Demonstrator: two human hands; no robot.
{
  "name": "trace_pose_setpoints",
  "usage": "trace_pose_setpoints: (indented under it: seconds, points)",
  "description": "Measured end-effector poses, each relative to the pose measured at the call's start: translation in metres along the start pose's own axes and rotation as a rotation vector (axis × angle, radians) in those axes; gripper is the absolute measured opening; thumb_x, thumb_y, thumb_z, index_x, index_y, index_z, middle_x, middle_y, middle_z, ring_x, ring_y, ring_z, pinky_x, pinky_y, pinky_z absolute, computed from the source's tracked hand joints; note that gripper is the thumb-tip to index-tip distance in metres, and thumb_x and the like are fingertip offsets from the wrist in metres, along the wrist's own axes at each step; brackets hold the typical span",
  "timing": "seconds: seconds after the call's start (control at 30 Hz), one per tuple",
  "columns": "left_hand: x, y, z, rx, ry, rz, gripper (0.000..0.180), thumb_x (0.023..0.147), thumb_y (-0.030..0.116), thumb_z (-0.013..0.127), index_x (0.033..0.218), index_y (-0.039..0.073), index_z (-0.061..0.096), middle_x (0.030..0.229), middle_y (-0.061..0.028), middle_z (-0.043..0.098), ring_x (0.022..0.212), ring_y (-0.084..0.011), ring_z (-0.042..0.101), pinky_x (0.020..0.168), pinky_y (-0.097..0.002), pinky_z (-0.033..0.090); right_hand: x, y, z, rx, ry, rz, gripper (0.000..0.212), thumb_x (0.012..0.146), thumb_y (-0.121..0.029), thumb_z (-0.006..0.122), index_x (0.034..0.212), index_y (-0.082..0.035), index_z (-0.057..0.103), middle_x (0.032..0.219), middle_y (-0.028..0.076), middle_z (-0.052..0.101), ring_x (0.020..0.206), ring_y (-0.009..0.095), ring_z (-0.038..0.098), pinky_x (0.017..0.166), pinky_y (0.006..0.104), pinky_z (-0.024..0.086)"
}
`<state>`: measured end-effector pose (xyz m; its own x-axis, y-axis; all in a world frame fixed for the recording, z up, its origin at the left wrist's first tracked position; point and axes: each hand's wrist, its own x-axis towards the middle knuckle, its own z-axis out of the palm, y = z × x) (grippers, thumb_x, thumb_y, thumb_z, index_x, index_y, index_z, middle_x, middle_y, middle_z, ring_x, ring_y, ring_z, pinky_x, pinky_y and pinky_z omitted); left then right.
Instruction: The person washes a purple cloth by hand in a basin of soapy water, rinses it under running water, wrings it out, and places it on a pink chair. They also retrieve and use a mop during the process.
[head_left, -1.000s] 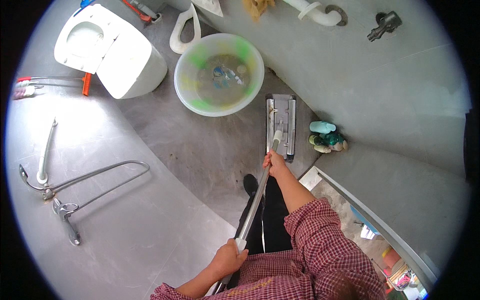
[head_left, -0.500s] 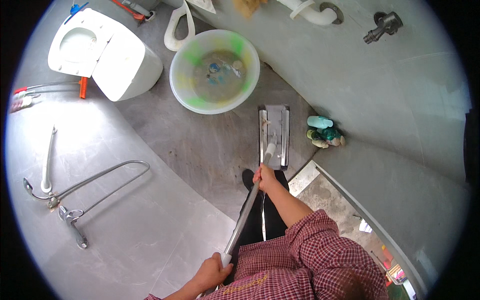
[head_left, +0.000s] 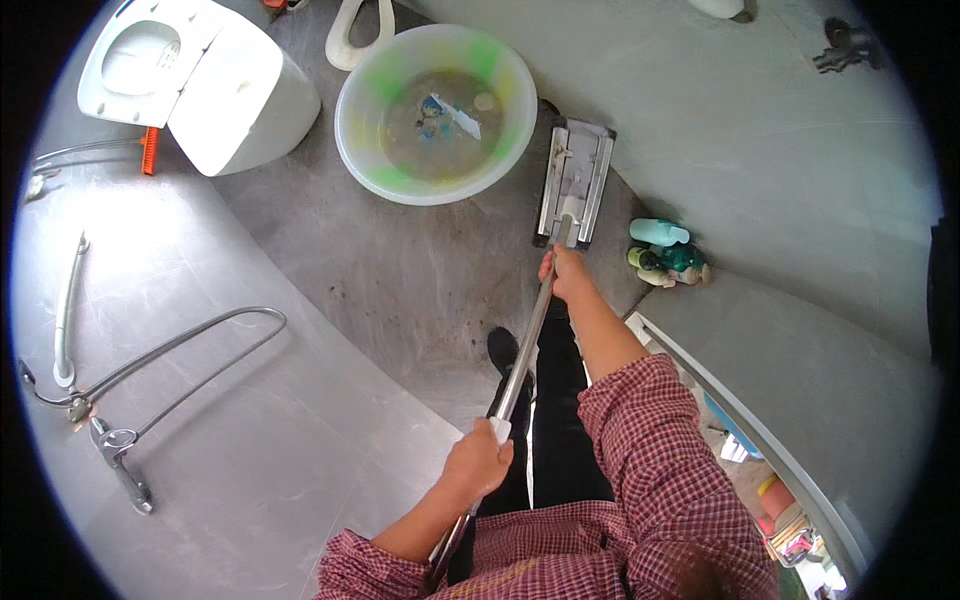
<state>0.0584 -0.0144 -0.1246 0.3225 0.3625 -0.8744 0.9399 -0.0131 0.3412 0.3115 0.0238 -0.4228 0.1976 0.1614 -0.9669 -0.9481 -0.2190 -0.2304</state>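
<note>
Both my hands are wrapped round the metal pole of a flat mop [head_left: 527, 365]. My left hand [head_left: 478, 460] grips the lower part of the pole near my body, by a white collar. Farther out, my right hand [head_left: 566, 273] holds the pole just short of the mop head [head_left: 577, 180]. That head is a wide plate with metal rails along its sides, lying on the grey floor beside the right wall. Left of it stands a large round tub [head_left: 437, 115], whitish with green and yellow patches, with murky water and small blue and white bits inside.
A white toilet [head_left: 200, 85] stands at the far left, an orange brush [head_left: 150, 150] near it. Shower fittings [head_left: 120, 455] stick out from the left wall. Several bottles [head_left: 665, 250] sit in the corner at right, near the doorway frame [head_left: 745, 440]. A white toilet seat-shaped piece [head_left: 355, 35] leans behind the tub.
The mop head has slid forward and slightly right along the wall. Both hands have moved forward with the pole, and the view has shifted a little.
</note>
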Motion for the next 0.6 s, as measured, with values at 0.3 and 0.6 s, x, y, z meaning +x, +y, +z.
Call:
trace_pose_setpoints:
  seconds: [0.3,0.6]
  points:
    - [-0.080,-0.026,-0.016,-0.056,-0.265,-0.142,0.049,0.085,0.033,0.063,0.097,-0.012,0.047,0.082,-0.0343,0.062,0.081,-0.0489,0.062,0.071,-0.0500,0.051,-0.066,0.091,-0.041,-0.046,0.101,0.099,0.034,0.100,-0.032,0.045,0.076,-0.007,0.046,0.059,0.003,0.044,0.042,0.016,0.039,0.039,0.0326,0.036]
    - [-0.166,-0.045,-0.062,-0.163,-0.509,-0.267,0.061,0.083,0.043,0.065,0.109,-0.010,0.050,0.090,-0.0299,0.064,0.084,-0.0371,0.065,0.074,-0.0425,0.050,-0.162,0.162,-0.049,-0.106,0.194,0.274,0.035,0.101,-0.027,0.038,0.070,-0.009,0.040,0.052,0.006,0.036,0.039,0.020,0.035,0.040,0.0346,0.034]
